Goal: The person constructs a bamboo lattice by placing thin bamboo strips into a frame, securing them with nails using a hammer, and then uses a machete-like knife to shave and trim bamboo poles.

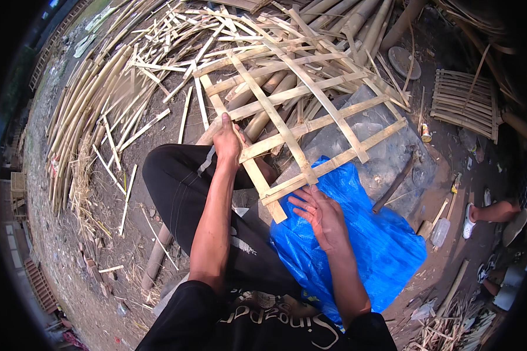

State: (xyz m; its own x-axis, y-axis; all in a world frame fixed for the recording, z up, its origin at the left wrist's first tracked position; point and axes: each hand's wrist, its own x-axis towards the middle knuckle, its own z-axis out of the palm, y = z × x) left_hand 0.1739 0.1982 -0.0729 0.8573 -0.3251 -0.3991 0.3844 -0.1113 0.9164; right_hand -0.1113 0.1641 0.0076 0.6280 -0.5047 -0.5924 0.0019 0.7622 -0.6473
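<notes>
A flat lattice of split bamboo slats [273, 117], crossed at wide spacing, is held up over my lap, tilted with its far side among the bamboo pile. My left hand [227, 141] is closed round the slat along its left side. At the near edge, my right hand [322, 216] has its fingers spread, palm turned partly up, with the thumb at a slat end; it does not grip the frame. Below the lattice, a blue plastic sheet [375, 251] lies beside my right arm. A dark stick [394, 184] rests on a grey sheet [369, 131].
Long bamboo strips [88, 117] are heaped at the left, and loose slats [181, 29] and bamboo poles [363, 23] at the back. A finished slatted panel [465, 102] lies at the far right. Another person's leg [498, 212] is at the right edge.
</notes>
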